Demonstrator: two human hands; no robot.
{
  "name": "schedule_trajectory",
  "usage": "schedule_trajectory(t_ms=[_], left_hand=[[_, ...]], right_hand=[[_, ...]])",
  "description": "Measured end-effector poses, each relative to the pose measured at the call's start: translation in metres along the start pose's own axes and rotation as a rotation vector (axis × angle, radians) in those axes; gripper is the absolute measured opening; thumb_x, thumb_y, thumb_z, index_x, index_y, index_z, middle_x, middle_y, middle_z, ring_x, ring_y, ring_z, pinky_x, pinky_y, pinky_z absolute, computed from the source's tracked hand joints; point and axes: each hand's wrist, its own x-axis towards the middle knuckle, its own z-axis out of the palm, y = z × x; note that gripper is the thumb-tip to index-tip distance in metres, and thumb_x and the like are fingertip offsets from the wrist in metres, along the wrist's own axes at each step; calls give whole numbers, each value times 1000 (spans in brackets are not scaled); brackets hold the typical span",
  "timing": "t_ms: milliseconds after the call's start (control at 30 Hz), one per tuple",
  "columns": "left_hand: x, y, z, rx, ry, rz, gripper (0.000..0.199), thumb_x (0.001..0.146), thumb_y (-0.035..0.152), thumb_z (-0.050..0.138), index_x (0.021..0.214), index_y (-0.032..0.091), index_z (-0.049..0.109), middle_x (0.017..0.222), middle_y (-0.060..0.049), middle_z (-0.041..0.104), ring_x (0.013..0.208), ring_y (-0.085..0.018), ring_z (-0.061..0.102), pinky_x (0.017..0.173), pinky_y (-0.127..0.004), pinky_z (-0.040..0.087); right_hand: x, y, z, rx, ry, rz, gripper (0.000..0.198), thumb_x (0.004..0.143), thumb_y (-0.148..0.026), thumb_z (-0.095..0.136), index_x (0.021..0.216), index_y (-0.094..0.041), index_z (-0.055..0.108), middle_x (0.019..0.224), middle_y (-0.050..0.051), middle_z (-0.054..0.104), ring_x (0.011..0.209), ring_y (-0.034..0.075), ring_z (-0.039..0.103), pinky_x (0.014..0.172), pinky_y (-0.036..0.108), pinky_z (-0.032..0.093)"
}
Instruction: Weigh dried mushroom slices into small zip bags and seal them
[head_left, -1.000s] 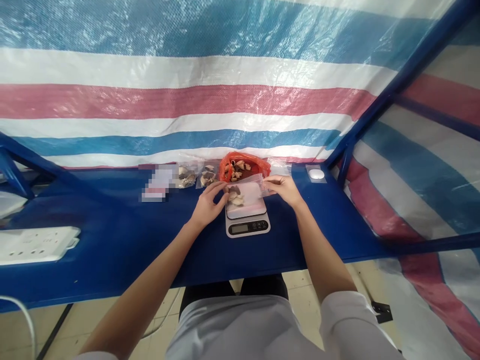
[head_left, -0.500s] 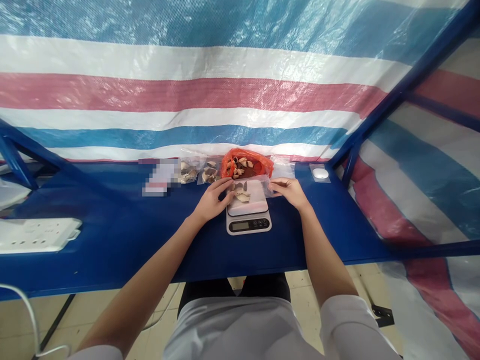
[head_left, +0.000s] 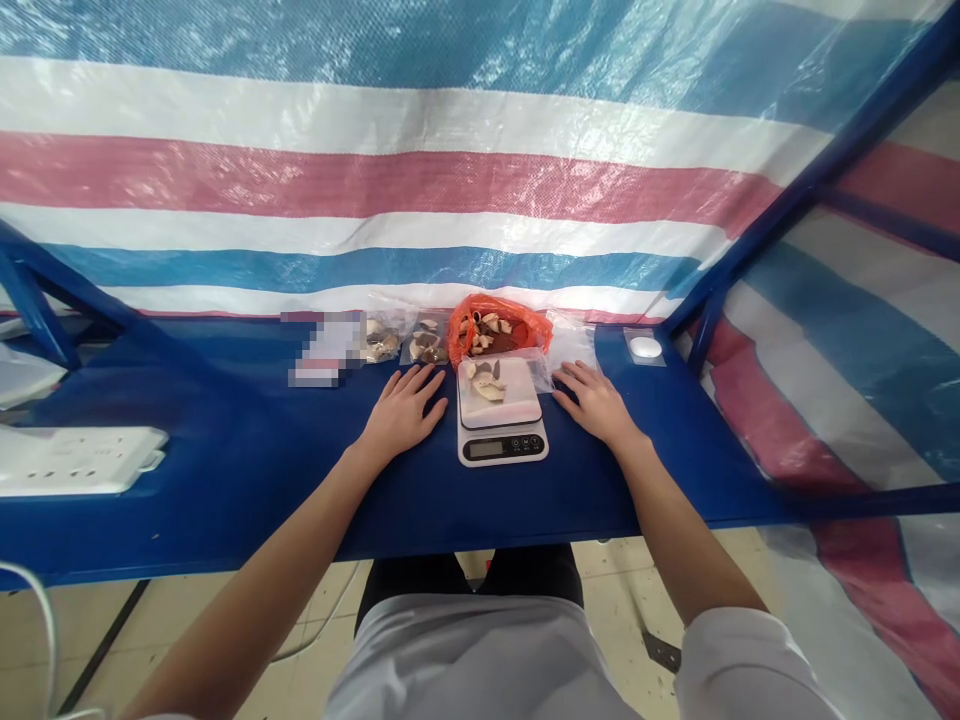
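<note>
A white digital kitchen scale (head_left: 499, 412) stands on the blue table in front of me. On its platform lies a clear plastic bag (head_left: 484, 381) with several pale and dark dried slices in it, perhaps mushroom; its right end reaches past the platform. My left hand (head_left: 402, 408) rests flat on the table left of the scale, fingers spread, holding nothing. To the right of the scale my right hand (head_left: 595, 400) is open too, fingertips close to the bag's right end. Just behind the scale sits an open orange-red bag (head_left: 525, 325) of similar pieces.
Two clear bags of slices (head_left: 381, 342) lie left of the orange-red bag. Flat clear bags (head_left: 574, 342) lie right of it, and a small bag with a white round item (head_left: 645, 347) is farther right. A white power strip (head_left: 79, 460) lies at the left. Striped sheeting hangs behind.
Both hands have let go of the bag on the scale and moved outward, the left to the left and the right to the right. The bag stays on the platform.
</note>
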Motion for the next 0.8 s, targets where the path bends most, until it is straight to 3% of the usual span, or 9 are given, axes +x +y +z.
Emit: schedule_trajectory(t_ms=[200, 533, 800], left_hand=[[-3, 4, -1, 52, -57, -47, 58, 101, 46, 36, 150, 19, 52, 161, -11, 41, 151, -34, 35, 124, -55, 26], [-4, -6, 15, -63, 80, -26, 53, 97, 49, 44, 144, 29, 58, 156, -7, 49, 147, -37, 41, 121, -60, 30], [-3, -5, 14, -54, 61, -23, 55, 98, 50, 42, 145, 26, 58, 157, -10, 48, 147, -37, 41, 121, -60, 29]], right_hand=[[-5, 5, 8, -10, -78, 41, 50, 104, -45, 41, 146, -23, 56, 157, 9, 48, 148, 32, 41, 123, 55, 32], [-6, 7, 12, 21, -54, 29, 48, 104, -45, 39, 147, -29, 56, 158, 6, 47, 149, 31, 39, 124, 57, 30], [-6, 5, 11, 5, -76, 42, 49, 105, -44, 38, 147, -26, 55, 159, 7, 46, 150, 30, 39, 124, 54, 30]])
